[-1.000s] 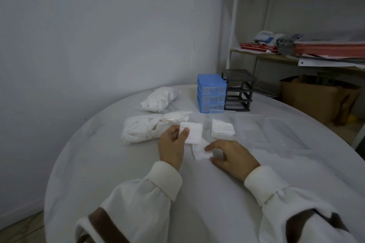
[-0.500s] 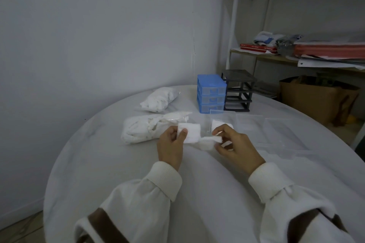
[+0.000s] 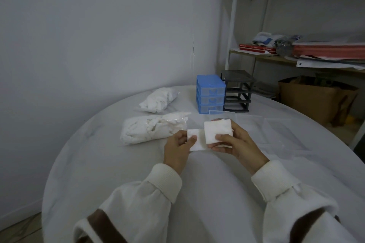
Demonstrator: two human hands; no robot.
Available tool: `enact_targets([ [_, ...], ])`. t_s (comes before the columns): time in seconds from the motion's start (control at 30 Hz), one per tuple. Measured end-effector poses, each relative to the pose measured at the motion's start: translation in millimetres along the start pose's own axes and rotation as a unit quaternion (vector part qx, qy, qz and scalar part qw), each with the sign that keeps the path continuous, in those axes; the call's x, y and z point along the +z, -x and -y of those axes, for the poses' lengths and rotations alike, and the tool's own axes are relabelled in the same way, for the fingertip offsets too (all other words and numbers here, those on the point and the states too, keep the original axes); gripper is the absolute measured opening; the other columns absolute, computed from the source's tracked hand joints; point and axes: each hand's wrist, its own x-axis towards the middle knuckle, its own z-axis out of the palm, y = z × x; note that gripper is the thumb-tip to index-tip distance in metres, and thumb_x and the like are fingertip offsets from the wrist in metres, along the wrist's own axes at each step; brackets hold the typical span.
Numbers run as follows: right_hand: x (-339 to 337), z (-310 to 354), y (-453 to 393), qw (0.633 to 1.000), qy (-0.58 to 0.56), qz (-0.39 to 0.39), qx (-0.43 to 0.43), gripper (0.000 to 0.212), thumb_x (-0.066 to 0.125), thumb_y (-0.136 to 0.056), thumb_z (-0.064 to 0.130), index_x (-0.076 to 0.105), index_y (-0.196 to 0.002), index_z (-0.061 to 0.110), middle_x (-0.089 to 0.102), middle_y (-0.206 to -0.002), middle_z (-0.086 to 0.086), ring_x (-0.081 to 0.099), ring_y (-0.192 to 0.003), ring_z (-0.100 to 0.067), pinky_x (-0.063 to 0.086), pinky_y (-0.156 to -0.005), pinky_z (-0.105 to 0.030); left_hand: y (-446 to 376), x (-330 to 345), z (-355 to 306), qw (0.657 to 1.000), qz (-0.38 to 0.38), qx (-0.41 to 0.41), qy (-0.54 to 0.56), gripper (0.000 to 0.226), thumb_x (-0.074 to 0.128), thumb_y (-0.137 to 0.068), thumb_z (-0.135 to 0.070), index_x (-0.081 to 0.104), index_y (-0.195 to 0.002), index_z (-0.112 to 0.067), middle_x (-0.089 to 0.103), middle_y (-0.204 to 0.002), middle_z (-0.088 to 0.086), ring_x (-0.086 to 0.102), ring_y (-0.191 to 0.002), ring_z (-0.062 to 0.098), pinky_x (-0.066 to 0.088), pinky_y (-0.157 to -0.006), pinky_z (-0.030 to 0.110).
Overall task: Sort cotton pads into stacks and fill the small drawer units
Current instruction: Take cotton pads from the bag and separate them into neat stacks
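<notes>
I see both hands raised just above the round white-covered surface (image 3: 138,173), close together but not touching. My left hand (image 3: 178,149) pinches a square white cotton pad (image 3: 194,141) between thumb and curled fingers. My right hand (image 3: 235,143) grips a second square white cotton pad (image 3: 217,131) by its lower edge, thumb on its face, holding it tilted up toward the camera. The two pads sit side by side, the right one overlapping the left one's edge.

Just left of the hands lies a clear plastic bag stuffed with white cotton pads (image 3: 152,129), and a second, smaller bag of white pads (image 3: 160,99) rests farther back near the wall. Behind the hands stands a blue plastic three-drawer unit (image 3: 210,97) with its drawers in, and touching its right side is a black plastic drawer frame (image 3: 238,91) with empty slots. Clear plastic drawers (image 3: 276,130) lie on the surface to the right of my right hand; I cannot tell what they hold. Beyond the surface, a shelf (image 3: 276,59) carries red folders and papers, with a brown cardboard box (image 3: 314,100) below it.
</notes>
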Motion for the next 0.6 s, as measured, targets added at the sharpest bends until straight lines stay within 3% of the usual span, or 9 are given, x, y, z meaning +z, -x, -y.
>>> enact_targets([
  [0.13, 4.8, -4.3, 1.3, 1.000, -0.011, 0.000, 0.020, 0.023, 0.053, -0.091, 0.004, 0.058, -0.109, 0.017, 0.067, -0.100, -0.009, 0.070, -0.070, -0.024, 0.057, -0.062, -0.026, 2.9, 2.3, -1.9, 0.999, 0.038, -0.015, 0.003, 0.013, 0.059, -0.090, -0.005, 0.063, -0.101, -0.002, 0.068, -0.084, 0.006, 0.065, -0.074, 0.012, 0.054, -0.062, 0.016],
  [0.3, 6.8, -11.1, -0.3, 0.997, 0.071, -0.022, 0.001, 0.015, 0.058, -0.088, 0.006, 0.060, -0.097, 0.018, 0.066, -0.099, -0.003, 0.070, -0.068, -0.017, 0.058, -0.062, -0.026, 7.3, 5.4, -5.2, 0.996, 0.084, -0.029, 0.017, 0.016, 0.052, -0.094, -0.005, 0.061, -0.106, 0.000, 0.065, -0.082, 0.007, 0.065, -0.062, 0.003, 0.053, -0.061, 0.015],
  [0.43, 4.1, -14.8, -3.1, 0.988, 0.151, -0.031, -0.025, 0.010, 0.063, -0.085, 0.007, 0.059, -0.091, 0.014, 0.064, -0.087, 0.002, 0.064, -0.063, 0.004, 0.047, -0.054, -0.011, 9.1, 6.8, -7.3, 0.995, 0.094, -0.033, 0.022, 0.019, 0.047, -0.095, -0.004, 0.061, -0.108, -0.001, 0.065, -0.086, 0.009, 0.064, -0.075, 0.017, 0.054, -0.061, 0.016],
  [0.6, 2.0, -16.2, -3.4, 0.982, 0.182, -0.009, -0.046, 0.012, 0.068, -0.081, 0.005, 0.058, -0.080, 0.013, 0.061, -0.076, 0.006, 0.061, -0.068, 0.000, 0.047, -0.057, -0.013, 11.1, 7.2, -9.6, 0.995, 0.087, -0.035, 0.013, 0.017, 0.045, -0.097, -0.008, 0.062, -0.101, -0.007, 0.064, -0.093, 0.011, 0.063, -0.082, 0.018, 0.053, -0.060, 0.014],
])
